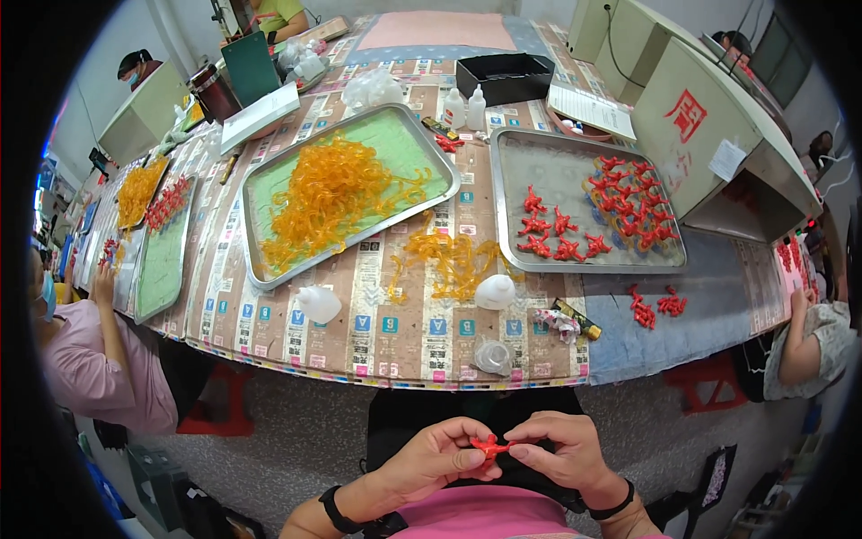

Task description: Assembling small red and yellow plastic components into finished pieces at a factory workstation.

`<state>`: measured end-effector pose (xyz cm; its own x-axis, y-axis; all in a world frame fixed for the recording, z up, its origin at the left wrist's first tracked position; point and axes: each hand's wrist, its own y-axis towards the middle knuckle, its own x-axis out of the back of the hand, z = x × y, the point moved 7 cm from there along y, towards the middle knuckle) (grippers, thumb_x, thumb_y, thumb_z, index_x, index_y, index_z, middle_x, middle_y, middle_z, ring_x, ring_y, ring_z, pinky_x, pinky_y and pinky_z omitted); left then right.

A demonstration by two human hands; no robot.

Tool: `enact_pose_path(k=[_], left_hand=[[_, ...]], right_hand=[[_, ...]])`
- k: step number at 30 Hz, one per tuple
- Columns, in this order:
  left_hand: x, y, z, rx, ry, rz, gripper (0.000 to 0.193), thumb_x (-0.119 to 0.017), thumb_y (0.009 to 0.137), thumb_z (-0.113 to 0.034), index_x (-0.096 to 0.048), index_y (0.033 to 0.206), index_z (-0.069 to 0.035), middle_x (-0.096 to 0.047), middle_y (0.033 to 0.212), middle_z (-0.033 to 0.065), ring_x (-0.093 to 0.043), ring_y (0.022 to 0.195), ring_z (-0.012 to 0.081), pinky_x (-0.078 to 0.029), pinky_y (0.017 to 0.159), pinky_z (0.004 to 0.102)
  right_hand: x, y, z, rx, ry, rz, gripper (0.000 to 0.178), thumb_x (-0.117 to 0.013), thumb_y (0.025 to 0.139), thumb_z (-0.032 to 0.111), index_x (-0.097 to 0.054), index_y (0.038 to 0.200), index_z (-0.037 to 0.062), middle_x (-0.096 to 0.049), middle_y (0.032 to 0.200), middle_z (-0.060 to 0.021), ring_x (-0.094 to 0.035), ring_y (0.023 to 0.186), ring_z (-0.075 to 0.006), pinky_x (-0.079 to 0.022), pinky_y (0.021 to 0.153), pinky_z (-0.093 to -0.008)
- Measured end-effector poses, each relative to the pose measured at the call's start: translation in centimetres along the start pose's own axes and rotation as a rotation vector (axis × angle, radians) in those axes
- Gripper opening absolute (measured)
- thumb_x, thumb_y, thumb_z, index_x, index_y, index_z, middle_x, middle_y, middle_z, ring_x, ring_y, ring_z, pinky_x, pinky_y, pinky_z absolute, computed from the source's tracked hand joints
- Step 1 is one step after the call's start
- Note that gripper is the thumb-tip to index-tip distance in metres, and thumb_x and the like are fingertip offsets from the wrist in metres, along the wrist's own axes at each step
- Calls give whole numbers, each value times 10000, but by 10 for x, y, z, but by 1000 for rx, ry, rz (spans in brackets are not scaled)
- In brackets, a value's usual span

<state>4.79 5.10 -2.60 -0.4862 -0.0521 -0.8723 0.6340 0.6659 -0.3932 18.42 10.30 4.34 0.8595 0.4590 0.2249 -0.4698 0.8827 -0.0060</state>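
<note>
Pinching, both hands: left hand (442, 462) has its thumb and fingers closed round the body of a small red plastic figure with splayed limbs (488, 446); right hand (558, 451) nips its slim limb at the fingertips. Figure sits in the gap between the hands, above the lap, short of the worktop (269, 337). Long axis appears to run crosswise, hand to hand; bulk nearer the left, thin end at the right.

Straight ahead of the hands, a loose tangle of translucent amber plastic strands (444, 267), a squat white plastic bottle (495, 292) just beside it. Ahead and right, a shallow grey metal tray (543, 162) bearing more red figures (536, 244). Ahead and left, a green-lined metal tray (413, 142) heaped with amber strands.
</note>
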Motion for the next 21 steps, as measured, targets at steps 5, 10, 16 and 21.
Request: enact_pose_path(k=[5, 10, 16, 21], left_hand=[[-4, 0, -1, -9, -18, 64, 234, -600, 891, -109, -504, 1084, -17, -613, 1002, 89, -647, 903, 196, -541, 796, 298], [-4, 0, 2, 58, -75, 55, 268, -622, 879, -157, -500, 1084, -32, -608, 958, 80, -642, 857, 191, -536, 773, 298], [-4, 0, 0, 51, -122, 83, 278, -605, 893, -142, -486, 1118, -30, -610, 965, 81, -647, 850, 185, -543, 769, 286], [-4, -3, -12, -85, 55, -64, 294, -627, 868, -85, -484, 1118, -28, -605, 961, 91, -631, 868, 188, -525, 797, 296]], right_hand=[[-3, -3, -12, -110, 67, 4, 157, -698, 798, 63, -680, 945, 12, -653, 791, -79, -619, 670, -99, -485, 587, -209], [-7, -6, -22, -208, 236, -21, 140, -678, 826, 75, -671, 943, -1, -652, 822, -60, -604, 679, -76, -482, 588, -197], [-13, -7, -31, -355, 418, 4, 131, -670, 838, 83, -665, 934, -6, -644, 830, -41, -576, 681, -51, -470, 584, -185], [-9, -5, -23, -214, 232, 9, 134, -697, 805, 66, -671, 914, -7, -652, 814, -53, -583, 679, -71, -466, 579, -201]])
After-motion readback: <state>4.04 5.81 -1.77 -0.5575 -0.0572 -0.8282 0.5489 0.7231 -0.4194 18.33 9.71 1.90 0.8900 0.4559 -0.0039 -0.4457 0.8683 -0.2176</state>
